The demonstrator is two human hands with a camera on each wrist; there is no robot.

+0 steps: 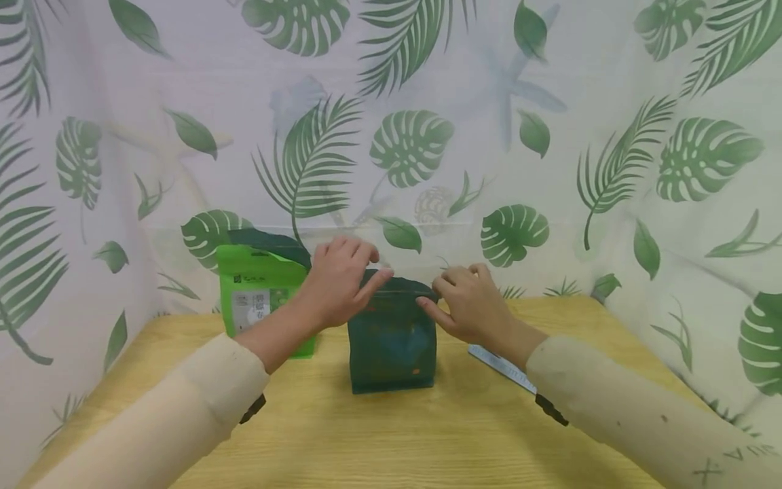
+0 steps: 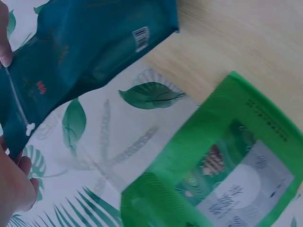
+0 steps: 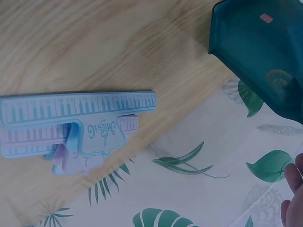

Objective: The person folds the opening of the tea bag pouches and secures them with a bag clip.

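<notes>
A dark green pouch [image 1: 394, 346] stands upright on the table between the two hands. My left hand [image 1: 339, 282] is at its upper left corner, thumb over the front and fingers curled above. The left wrist view shows a fingertip against the pale seal line near the pouch's top. My right hand [image 1: 470, 305] pinches the upper right corner, its thumb in front; in the right wrist view only a few fingertips [image 3: 292, 179] show at the edge. Left of the dark pouch is a bright green pouch [image 2: 227, 156] with a printed label, partly behind my left forearm.
Bag clips [image 3: 80, 111] in blue and lilac, patterned with piano keys, lie stacked on the table to the right. A dark green flap [image 1: 269, 243] shows behind the bright pouch's top. Leaf-printed cloth [image 1: 427, 81] hangs behind and beside the wooden table [image 1: 391, 441].
</notes>
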